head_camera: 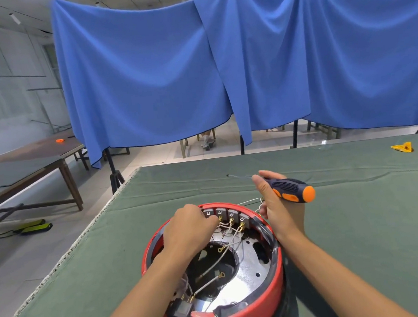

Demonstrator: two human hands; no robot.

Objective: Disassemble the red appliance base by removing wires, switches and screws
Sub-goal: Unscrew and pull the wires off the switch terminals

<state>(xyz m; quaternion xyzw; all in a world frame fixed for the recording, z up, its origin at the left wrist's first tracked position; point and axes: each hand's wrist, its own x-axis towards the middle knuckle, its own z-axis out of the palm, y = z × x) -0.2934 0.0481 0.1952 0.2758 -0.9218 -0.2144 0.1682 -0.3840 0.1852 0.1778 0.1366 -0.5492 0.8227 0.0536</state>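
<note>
Base: red appliance base (240, 316), round plastic shell lying open side up at the near edge of the table (358, 221), roughly mid-width.
Plug socket: black socket (181, 313) set in the near left rim of the base.
Inside: shiny metal plate (247, 278) with a round central opening; white wires (212, 280) with brass ring ends lie loose across it.
Switches: row of grey switches (226, 213) along the far rim, brass tabs below them with short white wires attached.
Left hand: left hand (191, 228) reaches over the left rim, fingers curled down at the leftmost switch; what they pinch is hidden, so the grasp cannot be told.
Right hand: right hand (277, 203) at the far right rim, wrapped round a screwdriver (290, 189) while the lower fingers touch a white wire loop.
Screwdriver: dark ribbed handle with orange inserts and cap; thin steel shaft; long axis runs left to right, tip pointing left and away, cap to the right.
Table cover: green cloth, creased, frayed pale left edge.
Far right: crumpled yellow scrap (402, 147) near the far right corner.
Beyond: blue cloth (221, 69) hung on black stands; brown wooden table (40, 156) at left.
</note>
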